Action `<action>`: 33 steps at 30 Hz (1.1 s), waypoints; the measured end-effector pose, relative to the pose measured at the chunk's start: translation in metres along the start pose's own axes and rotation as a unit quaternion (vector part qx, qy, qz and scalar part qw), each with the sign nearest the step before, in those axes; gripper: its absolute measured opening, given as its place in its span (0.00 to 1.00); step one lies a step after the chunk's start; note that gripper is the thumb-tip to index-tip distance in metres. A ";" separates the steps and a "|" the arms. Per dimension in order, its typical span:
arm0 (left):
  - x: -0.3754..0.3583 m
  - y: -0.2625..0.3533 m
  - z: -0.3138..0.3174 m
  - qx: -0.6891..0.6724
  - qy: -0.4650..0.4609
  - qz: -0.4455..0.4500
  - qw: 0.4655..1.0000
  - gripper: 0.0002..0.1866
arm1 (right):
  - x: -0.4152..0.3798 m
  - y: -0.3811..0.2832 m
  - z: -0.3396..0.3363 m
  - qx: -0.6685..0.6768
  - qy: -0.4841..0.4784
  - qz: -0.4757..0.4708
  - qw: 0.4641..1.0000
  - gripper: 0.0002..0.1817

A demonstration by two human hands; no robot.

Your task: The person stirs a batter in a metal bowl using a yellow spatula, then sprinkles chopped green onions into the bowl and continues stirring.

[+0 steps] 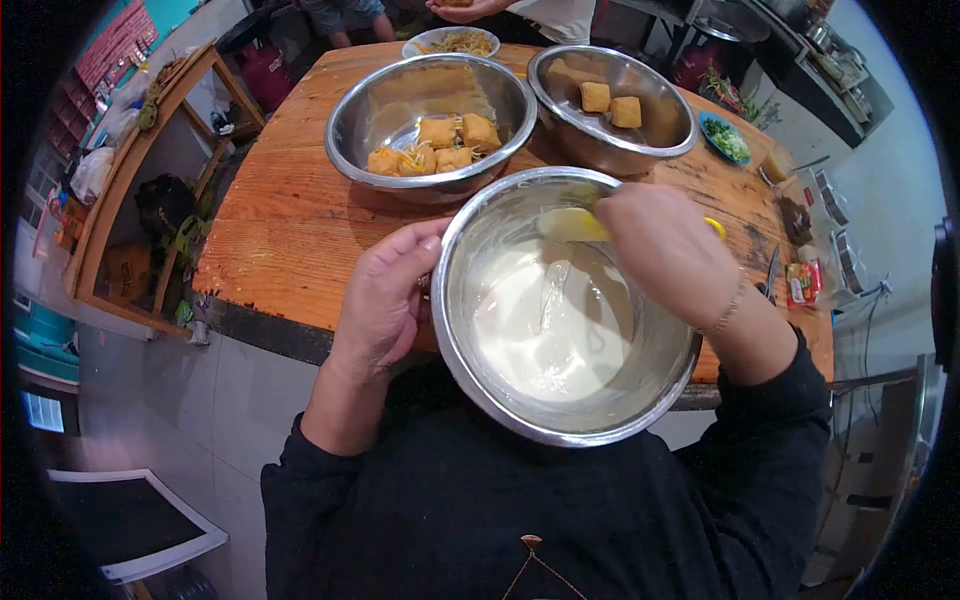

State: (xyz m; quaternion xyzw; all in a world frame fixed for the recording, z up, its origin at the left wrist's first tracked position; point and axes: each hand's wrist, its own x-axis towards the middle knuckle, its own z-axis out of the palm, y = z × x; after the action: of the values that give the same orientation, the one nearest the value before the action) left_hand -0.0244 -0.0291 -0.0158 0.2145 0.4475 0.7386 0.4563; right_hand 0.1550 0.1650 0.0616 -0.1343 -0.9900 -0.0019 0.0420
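A steel mixing bowl (pixel 640 400) tilts toward me at the table's front edge, with smooth cream-coloured batter (pixel 545 325) inside. My left hand (pixel 392 285) grips the bowl's left rim, thumb on top and fingers around the outside. Over the bowl's far right side, my right hand (pixel 668 245) is closed around a yellow spatula (pixel 572 225). Its blade is raised above the batter near the far inner wall, and its handle end shows beyond my fist. A thin strand of batter runs down under the blade.
On the wooden table (pixel 280 215), a steel bowl (pixel 345 150) holds several fried tofu pieces (pixel 437 132) and shreds; another steel bowl (pixel 680 135) holds two. Behind are a plate of shreds (pixel 455 42) and another person's hand (pixel 470 10). Chopped greens (pixel 725 137) and a knife (pixel 772 270) lie right.
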 end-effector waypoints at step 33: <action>0.038 -0.023 -0.004 -0.034 0.046 0.088 0.995 0.10 | -0.007 -0.031 -0.042 -0.167 -0.054 -0.043 0.983 0.07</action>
State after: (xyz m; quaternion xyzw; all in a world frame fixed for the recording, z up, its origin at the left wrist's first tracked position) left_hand -0.0353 0.0057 -0.0409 0.2034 0.4223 0.7995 0.3755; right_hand 0.1574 0.1329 0.1033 -0.0965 -0.9815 -0.1619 -0.0351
